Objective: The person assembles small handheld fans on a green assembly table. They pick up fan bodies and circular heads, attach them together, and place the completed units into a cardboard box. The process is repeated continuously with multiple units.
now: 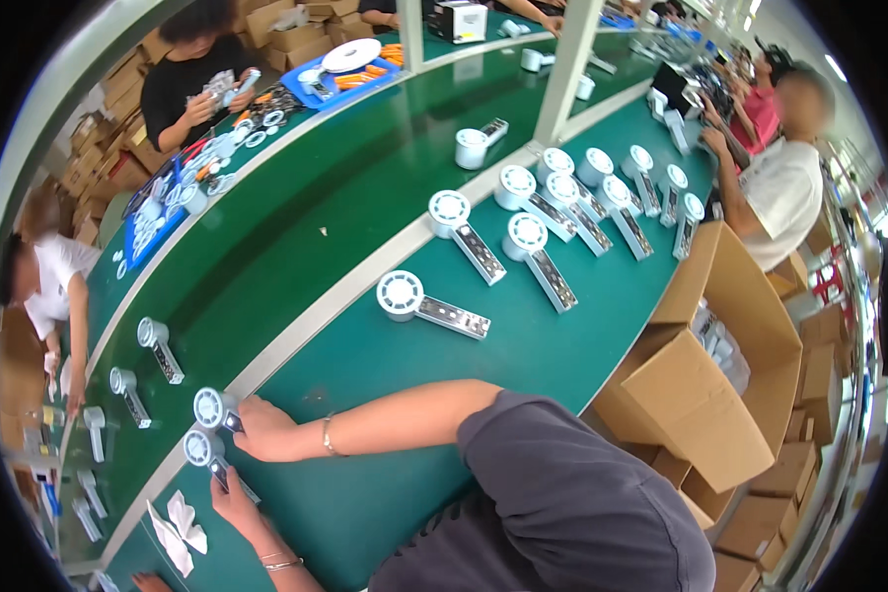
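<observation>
2 held fans (204,448): pale, smooth plastic, low sheen; belt (296,217) green, smooth and glossy, bench (553,355) green, smooth, closer to matt, with the rail (337,278) between them apparently metal, dull pale grey. Box (696,400) is matt brown cardboard with a shiny clear plastic bag (730,365) inside; tissue (176,543) soft, matt, white, paper-like. Sleeve (582,474): matt dark cloth, creased; 2 bracelets (328,437) bright, polished metal.

Green worktable (562,345) beside a green belt (296,197); pale post (566,74); stacked cardboard boxes (784,479) at right; ceiling light (836,67).
</observation>
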### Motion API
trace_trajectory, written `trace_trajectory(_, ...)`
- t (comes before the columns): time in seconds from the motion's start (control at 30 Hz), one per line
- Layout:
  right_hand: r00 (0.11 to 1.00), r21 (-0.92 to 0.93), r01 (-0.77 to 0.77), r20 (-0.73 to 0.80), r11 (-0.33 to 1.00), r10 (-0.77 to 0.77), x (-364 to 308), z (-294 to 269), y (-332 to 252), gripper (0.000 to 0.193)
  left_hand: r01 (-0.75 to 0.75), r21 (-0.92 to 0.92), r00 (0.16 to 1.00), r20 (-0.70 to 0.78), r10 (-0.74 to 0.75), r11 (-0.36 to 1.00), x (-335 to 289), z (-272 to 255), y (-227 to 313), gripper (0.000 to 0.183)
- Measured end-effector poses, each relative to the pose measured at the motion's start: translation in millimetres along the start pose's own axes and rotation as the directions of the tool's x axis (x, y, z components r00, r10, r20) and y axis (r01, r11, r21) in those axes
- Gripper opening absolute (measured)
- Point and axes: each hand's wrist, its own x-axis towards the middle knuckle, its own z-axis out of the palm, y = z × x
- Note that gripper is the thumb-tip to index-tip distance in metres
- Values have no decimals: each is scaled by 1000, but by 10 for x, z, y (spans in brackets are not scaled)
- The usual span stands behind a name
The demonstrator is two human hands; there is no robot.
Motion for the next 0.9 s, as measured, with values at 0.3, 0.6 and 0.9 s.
trace_trajectory(0.3, 849, -345, 444, -132, 827, -511, -714, -1120, 2, 31, -454, 461, 786, -196, 587, 762, -380, 230, 779, 35)
trace_trajectory(0.6, 675, -689, -506, -691, 519, -258, -1017, -3130, 982, 28, -106, -47, 633, 767, 104, 993, -859, 1940, 1283, 37)
trace_trajectory(0.9, 597, -568, -544, -779, 618, -190, -806, -2945, 1267, 23, -520, 152, 695, 647, 313, 841, -914, 3256, 1441, 47)
